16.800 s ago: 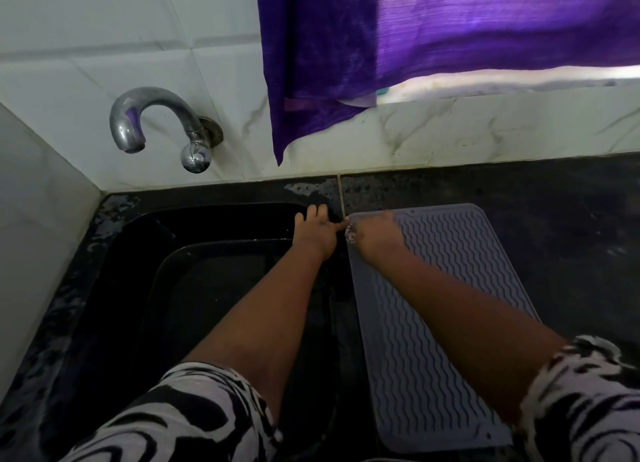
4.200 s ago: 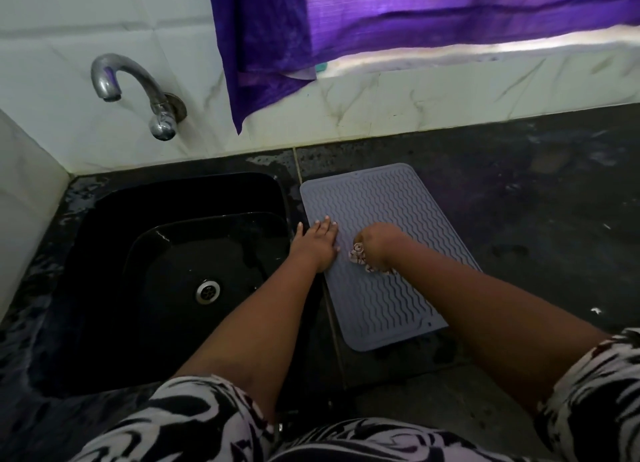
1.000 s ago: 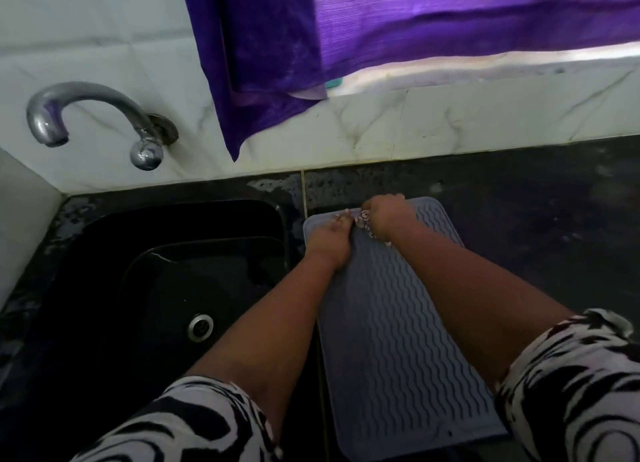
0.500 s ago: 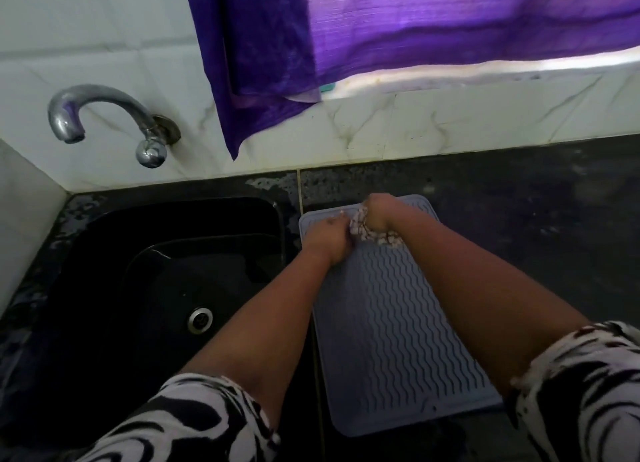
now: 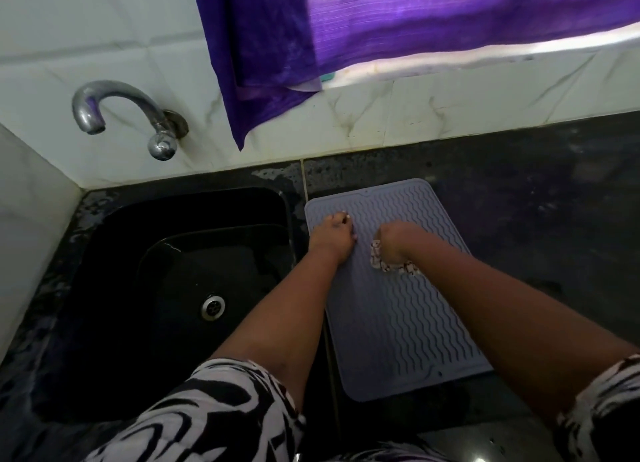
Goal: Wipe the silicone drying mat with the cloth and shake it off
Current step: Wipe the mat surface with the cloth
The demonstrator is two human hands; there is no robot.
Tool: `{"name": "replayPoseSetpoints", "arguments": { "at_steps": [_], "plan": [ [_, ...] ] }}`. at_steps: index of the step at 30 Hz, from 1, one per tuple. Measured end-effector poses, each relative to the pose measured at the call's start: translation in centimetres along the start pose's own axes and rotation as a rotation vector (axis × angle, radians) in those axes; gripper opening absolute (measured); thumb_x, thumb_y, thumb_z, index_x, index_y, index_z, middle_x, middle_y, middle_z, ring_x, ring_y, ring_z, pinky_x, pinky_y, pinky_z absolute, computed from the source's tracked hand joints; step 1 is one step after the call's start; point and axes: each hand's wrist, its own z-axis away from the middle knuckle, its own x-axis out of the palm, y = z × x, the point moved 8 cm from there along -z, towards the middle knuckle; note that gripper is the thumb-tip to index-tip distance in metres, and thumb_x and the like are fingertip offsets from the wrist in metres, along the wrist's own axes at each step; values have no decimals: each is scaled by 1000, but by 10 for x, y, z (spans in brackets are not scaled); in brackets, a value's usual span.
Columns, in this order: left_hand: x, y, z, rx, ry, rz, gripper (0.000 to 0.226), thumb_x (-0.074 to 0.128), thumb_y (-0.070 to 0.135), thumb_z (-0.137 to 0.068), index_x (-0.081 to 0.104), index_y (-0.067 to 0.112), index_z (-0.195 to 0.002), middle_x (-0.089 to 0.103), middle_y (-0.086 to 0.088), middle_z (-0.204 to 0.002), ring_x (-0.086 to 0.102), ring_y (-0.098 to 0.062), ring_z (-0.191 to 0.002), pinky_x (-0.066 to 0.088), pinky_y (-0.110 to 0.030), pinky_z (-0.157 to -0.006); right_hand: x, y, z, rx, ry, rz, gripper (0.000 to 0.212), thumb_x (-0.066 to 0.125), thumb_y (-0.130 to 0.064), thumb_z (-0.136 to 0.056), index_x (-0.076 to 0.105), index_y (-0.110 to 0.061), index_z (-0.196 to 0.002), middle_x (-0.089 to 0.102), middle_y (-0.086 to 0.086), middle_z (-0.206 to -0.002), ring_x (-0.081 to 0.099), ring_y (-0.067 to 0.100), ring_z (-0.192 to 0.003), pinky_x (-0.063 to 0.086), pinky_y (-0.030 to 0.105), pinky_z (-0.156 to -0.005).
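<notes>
Patterned cloth mostly hidden under right hand.

Pretty clearly a home kitchen. Just left of my fingers is a black sink sunk into a dark stone counter, with a drain in the bottom. Up past my fingers on the white tiled wall there's a curved metal tap, and a purple curtain hangs over a window ledge.

Both hands on grey mat, cloth underneath.
</notes>
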Motion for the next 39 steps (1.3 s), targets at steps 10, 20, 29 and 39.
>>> {"name": "replayPoseSetpoints", "arguments": {
  "at_steps": [10,20,29,39],
  "plan": [
    [29,5,37,-3,9,129,60,41,37,-100,25,13,-152,14,-9,-162,14,-30,-148,18,-40,-121,-23,-2,11,-29,109,-139,34,65,-20,-89,64,-15,-123,67,8,-117,63,27,-111,49,37,-93],
    [35,7,39,-82,-132,66,60,28,42,-103,5,22,-155,-9,3,-163,-4,-22,-151,10,-41,-121,32,7,45,-34,20,33,51,69,-22,-84,56,-18,-133,56,7,-136,54,26,-123,44,36,-103],
    [46,32,81,-25,31,167,63,38,43,-100,16,19,-154,8,-9,-163,9,-29,-149,12,-40,-121,-1,13,57,-50,149,-143,39,59,-18,-91,57,-11,-130,58,13,-132,56,31,-119,46,38,-102],
    [56,33,88,-88,-77,118,63,29,48,-101,5,26,-155,-7,-1,-164,-3,-25,-151,6,-41,-121,52,9,94,-100,35,87,55,70,-27,-86,52,-18,-137,53,7,-139,51,25,-127,42,33,-107]
  ]
}}
